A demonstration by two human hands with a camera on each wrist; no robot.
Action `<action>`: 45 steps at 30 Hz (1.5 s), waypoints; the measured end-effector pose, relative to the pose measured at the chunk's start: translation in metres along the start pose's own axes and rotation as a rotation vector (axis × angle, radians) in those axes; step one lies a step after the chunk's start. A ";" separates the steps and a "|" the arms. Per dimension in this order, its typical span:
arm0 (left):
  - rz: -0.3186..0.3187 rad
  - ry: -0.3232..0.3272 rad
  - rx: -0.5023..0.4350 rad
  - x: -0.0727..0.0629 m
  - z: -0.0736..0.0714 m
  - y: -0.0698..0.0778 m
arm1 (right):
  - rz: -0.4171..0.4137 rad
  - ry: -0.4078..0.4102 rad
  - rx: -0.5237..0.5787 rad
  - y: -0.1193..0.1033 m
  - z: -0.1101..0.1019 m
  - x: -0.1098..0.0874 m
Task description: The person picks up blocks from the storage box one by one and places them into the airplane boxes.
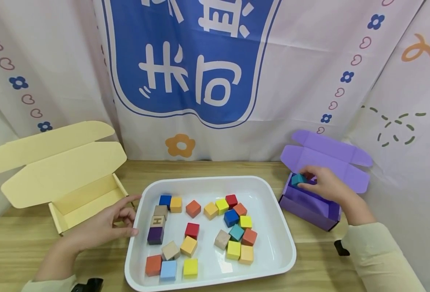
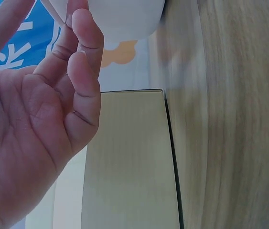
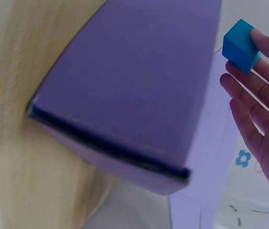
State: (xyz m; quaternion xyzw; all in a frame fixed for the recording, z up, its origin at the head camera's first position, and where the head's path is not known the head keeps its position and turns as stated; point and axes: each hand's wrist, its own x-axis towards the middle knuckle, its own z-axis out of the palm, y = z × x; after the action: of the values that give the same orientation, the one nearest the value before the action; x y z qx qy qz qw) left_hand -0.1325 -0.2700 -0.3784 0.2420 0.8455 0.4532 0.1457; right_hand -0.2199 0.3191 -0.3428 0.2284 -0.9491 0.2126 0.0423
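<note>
In the head view a teal cube (image 1: pixel 298 180) is pinched between the thumb and fingers of my right hand (image 1: pixel 322 184), above the purple box (image 1: pixel 310 210) with its lid up. The right wrist view shows the same teal cube (image 3: pixel 241 46) at the fingertips. My left hand (image 1: pixel 103 221) is at the left rim of the white tray (image 1: pixel 209 183), thumb and fingers apart, holding nothing. Its palm shows in the left wrist view, the fingers loosely bent. Inside the tray lie several coloured wooden cubes, among them a purple cube (image 1: pixel 155 235) and a light blue cube (image 1: pixel 168 270).
An open yellow box (image 1: pixel 87 207) stands on the left of the wooden table (image 1: pixel 207 168), behind my left hand. Behind the table hangs a white printed curtain (image 1: pixel 291 81). The tray lies between the two boxes, and its raised rim surrounds the cubes.
</note>
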 end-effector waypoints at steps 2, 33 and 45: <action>-0.003 -0.001 -0.003 0.000 0.000 0.000 | 0.002 -0.010 -0.018 0.003 0.001 -0.001; -0.039 -0.015 -0.021 0.000 0.000 0.004 | 0.200 -0.139 -0.167 0.013 0.036 0.016; -0.053 -0.020 -0.027 0.001 0.001 0.003 | 0.189 -0.134 -0.137 0.017 0.044 0.018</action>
State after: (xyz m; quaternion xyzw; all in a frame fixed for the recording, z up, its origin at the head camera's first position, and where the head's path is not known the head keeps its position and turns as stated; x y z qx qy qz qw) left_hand -0.1317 -0.2674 -0.3762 0.2219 0.8439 0.4582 0.1695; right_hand -0.2427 0.3067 -0.3856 0.1480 -0.9795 0.1345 -0.0259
